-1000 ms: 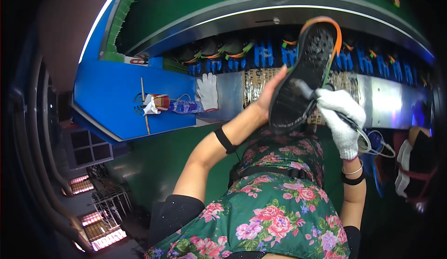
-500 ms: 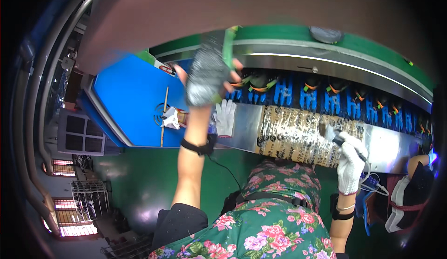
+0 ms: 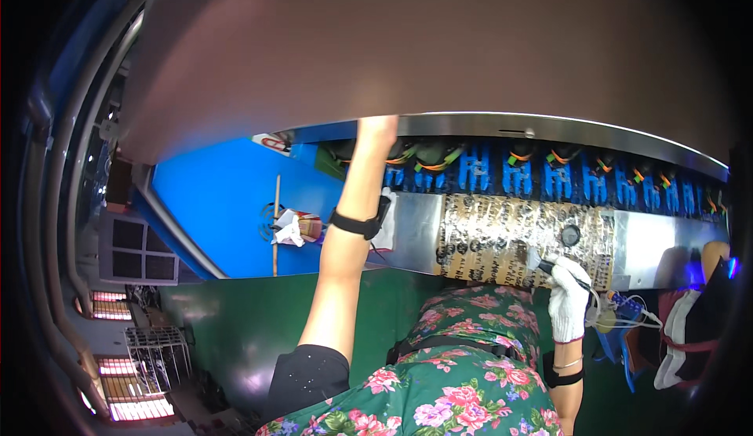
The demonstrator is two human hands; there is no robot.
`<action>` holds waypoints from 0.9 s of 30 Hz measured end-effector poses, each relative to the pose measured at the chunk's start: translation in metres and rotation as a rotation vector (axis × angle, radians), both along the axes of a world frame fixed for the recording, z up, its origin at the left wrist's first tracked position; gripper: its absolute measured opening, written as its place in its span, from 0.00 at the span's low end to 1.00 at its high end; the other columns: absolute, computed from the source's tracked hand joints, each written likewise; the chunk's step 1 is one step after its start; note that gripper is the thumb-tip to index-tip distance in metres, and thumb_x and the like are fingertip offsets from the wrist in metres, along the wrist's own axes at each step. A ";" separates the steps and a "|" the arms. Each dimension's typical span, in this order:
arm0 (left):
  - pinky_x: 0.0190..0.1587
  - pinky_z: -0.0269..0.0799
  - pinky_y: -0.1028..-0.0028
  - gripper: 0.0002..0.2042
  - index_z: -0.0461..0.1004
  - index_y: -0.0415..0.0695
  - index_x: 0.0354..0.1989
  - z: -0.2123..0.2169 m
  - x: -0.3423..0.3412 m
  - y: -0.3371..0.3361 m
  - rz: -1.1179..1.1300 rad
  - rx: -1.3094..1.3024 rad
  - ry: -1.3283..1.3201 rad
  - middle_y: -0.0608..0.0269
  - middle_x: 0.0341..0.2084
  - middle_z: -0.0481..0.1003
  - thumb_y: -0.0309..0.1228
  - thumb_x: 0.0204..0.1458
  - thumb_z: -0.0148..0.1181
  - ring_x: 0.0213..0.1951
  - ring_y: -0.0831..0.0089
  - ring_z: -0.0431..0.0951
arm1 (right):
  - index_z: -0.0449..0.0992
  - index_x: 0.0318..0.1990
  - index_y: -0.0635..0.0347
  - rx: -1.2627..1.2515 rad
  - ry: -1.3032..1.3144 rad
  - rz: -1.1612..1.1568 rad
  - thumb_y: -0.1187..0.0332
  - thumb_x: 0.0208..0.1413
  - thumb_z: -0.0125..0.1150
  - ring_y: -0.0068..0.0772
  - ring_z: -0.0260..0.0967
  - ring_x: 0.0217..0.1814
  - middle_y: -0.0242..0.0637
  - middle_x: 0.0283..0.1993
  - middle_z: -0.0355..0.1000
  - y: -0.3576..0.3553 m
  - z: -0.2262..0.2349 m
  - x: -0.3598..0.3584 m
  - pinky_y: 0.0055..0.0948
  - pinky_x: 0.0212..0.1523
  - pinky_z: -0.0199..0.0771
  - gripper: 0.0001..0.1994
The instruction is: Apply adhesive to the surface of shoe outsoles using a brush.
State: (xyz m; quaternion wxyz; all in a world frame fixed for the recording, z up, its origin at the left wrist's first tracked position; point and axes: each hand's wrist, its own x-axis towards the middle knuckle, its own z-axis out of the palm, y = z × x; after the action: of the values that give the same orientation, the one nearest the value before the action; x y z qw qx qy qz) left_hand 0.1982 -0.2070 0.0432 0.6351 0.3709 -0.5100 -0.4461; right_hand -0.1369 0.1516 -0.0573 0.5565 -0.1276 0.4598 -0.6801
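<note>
My left forearm reaches up to the wrist, where my left hand [image 3: 378, 128] passes behind the brown panel; its fingers and anything in them are hidden. Gloved in white, my right hand [image 3: 569, 299] is closed around a small brush [image 3: 543, 264] with a dark handle and a pale end. The brush tip points left over the tape-covered bench top [image 3: 478, 236]. Above the hand, a small round black thing [image 3: 570, 236] lies on that covering. A white glove [image 3: 384, 232], partly behind my left wrist, lies on the metal part of the bench.
A large brown panel [image 3: 439, 44] overhangs the far side. Behind the bench runs a row of blue holders [image 3: 518, 177] with dark things and orange-green bands. On the blue table [image 3: 212, 201] are a stick [image 3: 276, 216] and crumpled white paper [image 3: 290, 230]. Another person's arm [image 3: 714, 259] shows at right.
My left hand, earlier visible in a dark glove with something green-edged, has gone up behind the panel. My right hand and brush have moved left and nearer me. The round black thing now shows.
</note>
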 end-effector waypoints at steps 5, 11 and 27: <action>0.37 0.78 0.76 0.19 0.81 0.41 0.48 0.062 -0.147 0.032 -0.291 -0.078 -0.974 0.54 0.46 0.80 0.35 0.50 0.74 0.33 0.76 0.80 | 0.81 0.47 0.73 0.006 -0.152 -0.072 0.81 0.53 0.66 0.29 0.77 0.34 0.47 0.45 0.82 0.005 -0.004 -0.011 0.24 0.36 0.79 0.13; 0.56 0.79 0.61 0.15 0.74 0.37 0.51 0.048 -0.142 0.045 -0.278 -0.261 -0.291 0.50 0.57 0.73 0.22 0.55 0.66 0.54 0.60 0.79 | 0.80 0.48 0.73 0.019 -0.173 -0.125 0.80 0.55 0.64 0.30 0.77 0.38 0.44 0.43 0.81 0.012 -0.013 -0.029 0.24 0.38 0.79 0.13; 0.46 0.77 0.71 0.17 0.78 0.43 0.47 -0.071 -0.099 0.199 -0.421 0.670 -0.062 0.65 0.41 0.80 0.46 0.64 0.59 0.41 0.76 0.80 | 0.74 0.55 0.69 -0.075 -0.376 0.078 0.81 0.58 0.60 0.27 0.75 0.47 0.48 0.54 0.76 0.005 0.074 -0.065 0.19 0.41 0.81 0.16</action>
State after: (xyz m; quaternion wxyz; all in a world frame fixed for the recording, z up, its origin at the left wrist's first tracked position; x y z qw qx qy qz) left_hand 0.0991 -0.0084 -0.0279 0.3579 0.4579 -0.4201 -0.6969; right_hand -0.2017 0.1568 0.0171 0.6535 -0.0366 0.3165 -0.6866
